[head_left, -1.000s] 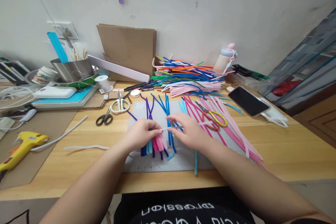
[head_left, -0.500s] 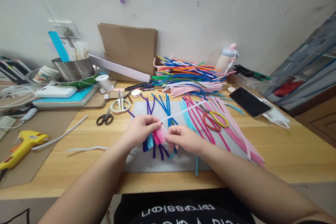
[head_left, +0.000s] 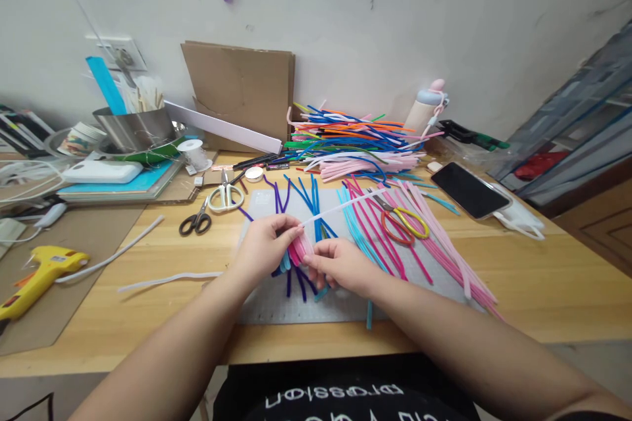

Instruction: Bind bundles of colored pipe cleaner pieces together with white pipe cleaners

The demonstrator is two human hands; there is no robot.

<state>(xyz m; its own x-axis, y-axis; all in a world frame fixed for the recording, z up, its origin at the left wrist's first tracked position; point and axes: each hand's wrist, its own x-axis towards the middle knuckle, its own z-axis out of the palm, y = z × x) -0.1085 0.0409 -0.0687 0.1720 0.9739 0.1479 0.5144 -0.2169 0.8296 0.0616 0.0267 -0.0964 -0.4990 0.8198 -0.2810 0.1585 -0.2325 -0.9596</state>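
My left hand [head_left: 266, 245] is closed, thumb and fingers pinching a bundle of folded pipe cleaners [head_left: 297, 252] above the mat. Its loops run from purple and turquoise to deep pink and pale pink. A white pipe cleaner [head_left: 345, 206] sticks out from the pinch toward the upper right. At the bundle's lower right end, my right hand [head_left: 343, 264] is closed, its thumb and fingers on the pink loops. The fingers hide part of the bundle. Purple pipe cleaners [head_left: 302, 284] and blue ones [head_left: 315, 204] lie beneath and behind the hands.
Scissors with red and yellow handles [head_left: 403, 225] lie among pink pipe cleaners [head_left: 439, 237] on the grey mat [head_left: 306, 313]. White-handled scissors [head_left: 225, 197] and black-handled scissors [head_left: 196, 222] rest at left, beyond a yellow glue gun [head_left: 44, 276]. A phone [head_left: 469, 191] lies right; a multicoloured pile [head_left: 350, 141] sits behind.
My right hand has shifted slightly left, its fingers now covering more of the pink loops' lower end. The left hand keeps its pinch. The view has moved a little.
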